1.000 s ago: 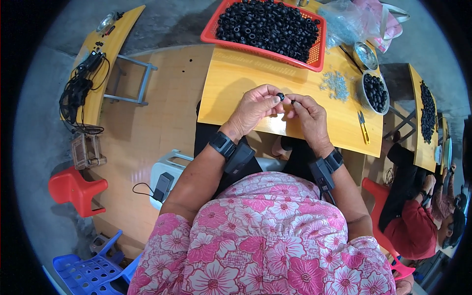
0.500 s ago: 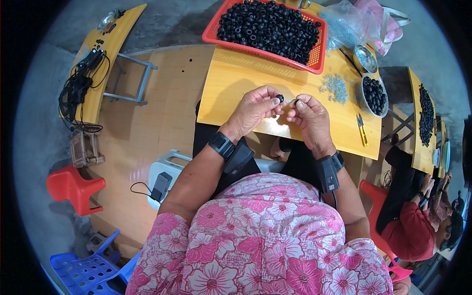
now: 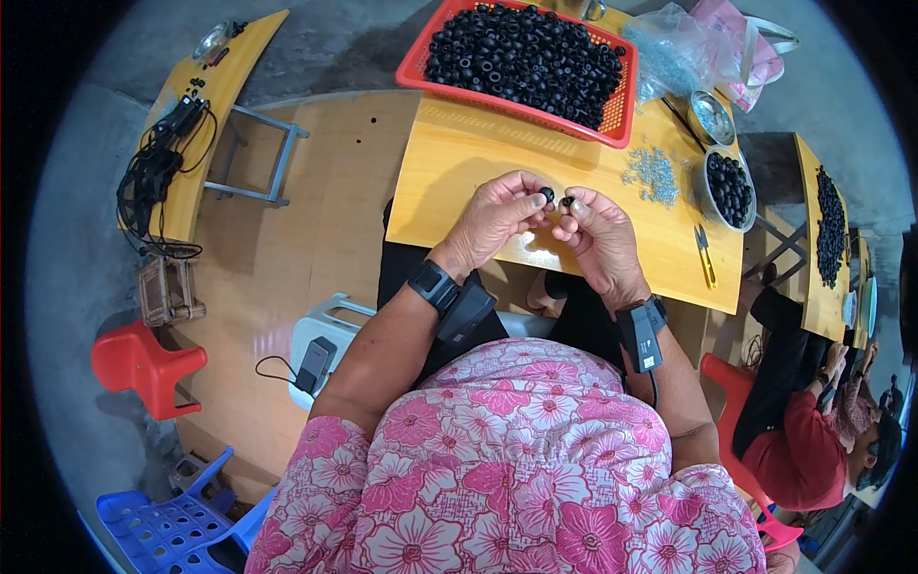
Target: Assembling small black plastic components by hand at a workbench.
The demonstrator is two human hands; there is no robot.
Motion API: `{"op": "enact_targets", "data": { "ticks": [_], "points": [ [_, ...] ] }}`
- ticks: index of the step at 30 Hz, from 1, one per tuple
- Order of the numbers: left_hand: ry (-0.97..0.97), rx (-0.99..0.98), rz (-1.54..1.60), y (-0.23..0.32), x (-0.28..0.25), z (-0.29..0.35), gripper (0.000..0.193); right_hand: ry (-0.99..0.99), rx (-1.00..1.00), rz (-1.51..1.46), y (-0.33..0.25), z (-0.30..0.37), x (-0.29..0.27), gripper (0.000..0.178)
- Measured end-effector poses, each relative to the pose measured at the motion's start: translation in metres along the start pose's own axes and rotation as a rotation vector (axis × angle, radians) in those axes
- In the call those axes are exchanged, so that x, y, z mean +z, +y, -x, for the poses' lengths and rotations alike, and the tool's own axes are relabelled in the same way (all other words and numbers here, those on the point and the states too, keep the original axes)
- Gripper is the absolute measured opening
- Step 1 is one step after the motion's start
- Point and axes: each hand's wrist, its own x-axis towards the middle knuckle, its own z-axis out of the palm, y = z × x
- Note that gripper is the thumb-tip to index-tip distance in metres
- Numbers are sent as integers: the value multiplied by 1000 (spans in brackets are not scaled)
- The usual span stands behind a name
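Observation:
Over the near edge of the wooden table, my hands are close together at chest height. My left hand pinches a small round black piece between thumb and forefinger. Facing it, my right hand pinches a second small black piece, mostly covered by the fingertips. A slight gap separates the two pieces. Beyond my hands is a red plastic basket heaped with black ring-like and cap-like pieces. To the right lie a scatter of small clear bits and yellow-handled snips.
A bowl of black pieces and a metal bowl stand at the table's right. Behind them is a clear plastic bag. A person in red sits at a table on the right. Red and blue chairs are at left.
The right fingers have turned slightly, so more of the black piece in them shows. Both hands otherwise stay nearly in place, still pinching their pieces.

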Motion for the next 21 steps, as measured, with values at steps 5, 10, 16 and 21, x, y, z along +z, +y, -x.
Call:
{"op": "enact_targets", "data": {
  "ticks": [5,10,16,21],
  "points": [
    [-6,-2,3,1,0,0,16,6,-17,22,1,-2,1,17],
    [-1,-15,22,2,1,1,15,25,-31,81,2,-3,1,16],
    [-6,-12,31,-1,-2,0,15,32,-40,126,3,-5,0,16],
    [-6,-26,48,-1,-4,0,15,40,-36,124,2,-4,1,15]
  ]
}}
